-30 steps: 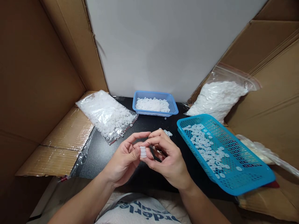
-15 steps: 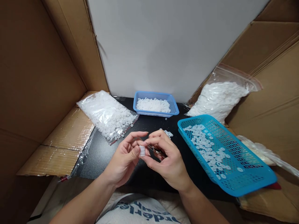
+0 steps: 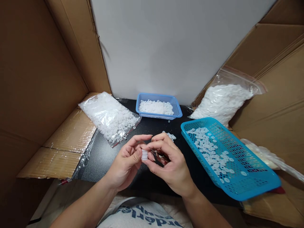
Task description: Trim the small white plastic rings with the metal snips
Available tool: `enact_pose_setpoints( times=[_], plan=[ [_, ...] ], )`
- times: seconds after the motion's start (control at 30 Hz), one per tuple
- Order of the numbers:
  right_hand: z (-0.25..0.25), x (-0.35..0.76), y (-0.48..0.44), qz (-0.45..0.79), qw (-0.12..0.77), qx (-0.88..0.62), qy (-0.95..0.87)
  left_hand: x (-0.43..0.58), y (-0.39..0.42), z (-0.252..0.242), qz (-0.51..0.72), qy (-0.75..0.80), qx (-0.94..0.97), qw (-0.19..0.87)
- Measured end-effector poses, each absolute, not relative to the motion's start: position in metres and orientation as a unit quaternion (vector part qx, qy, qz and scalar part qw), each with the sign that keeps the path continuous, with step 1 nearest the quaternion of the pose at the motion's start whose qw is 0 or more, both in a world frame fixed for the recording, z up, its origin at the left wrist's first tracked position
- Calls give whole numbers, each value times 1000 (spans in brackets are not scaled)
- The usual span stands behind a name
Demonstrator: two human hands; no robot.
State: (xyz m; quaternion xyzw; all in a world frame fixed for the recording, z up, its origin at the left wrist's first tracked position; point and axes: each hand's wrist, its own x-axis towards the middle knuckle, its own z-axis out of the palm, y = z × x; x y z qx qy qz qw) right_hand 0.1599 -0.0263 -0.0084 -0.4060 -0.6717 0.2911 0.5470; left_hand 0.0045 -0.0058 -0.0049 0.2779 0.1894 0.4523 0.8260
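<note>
My left hand (image 3: 127, 161) pinches a short stack of white plastic rings (image 3: 144, 155) between thumb and fingers. My right hand (image 3: 169, 161) comes up against the stack from the other side, its thumb and fingertips touching or very close to it. Within its curled fingers is a thin shiny metal tool (image 3: 161, 157), mostly hidden, whose kind I cannot make out. Just beyond the hands, a few loose white rings (image 3: 171, 136) lie on the black table (image 3: 104, 164).
A light blue basket (image 3: 158, 95) of small white rings stands at the back. To the right sits a turquoise basket (image 3: 256, 180) with larger white rings. Clear bags of white pieces lie left (image 3: 106, 114) and right (image 3: 220, 98). Cardboard walls (image 3: 280, 79) flank the table.
Both hands stay nearly in place around the stack. The metal tool in my right hand has turned slightly, and the view has shifted a little.
</note>
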Motion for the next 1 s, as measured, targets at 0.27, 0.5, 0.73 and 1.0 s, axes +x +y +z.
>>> enact_pose_setpoints(
  times=[0.27,0.5,0.73,1.0],
  plan=[
    [-9,160,-27,305,546,-411,-663,2,-7,-6,442,199,283,827],
    [-7,159,-26,290,550,-408,-668,4,-5,-9,449,192,280,826],
    [-9,159,-28,352,553,-406,-637,3,-6,-11,442,179,283,832],
    [-19,159,-19,616,552,-305,-471,6,-10,-7,475,221,312,792]
  ],
)
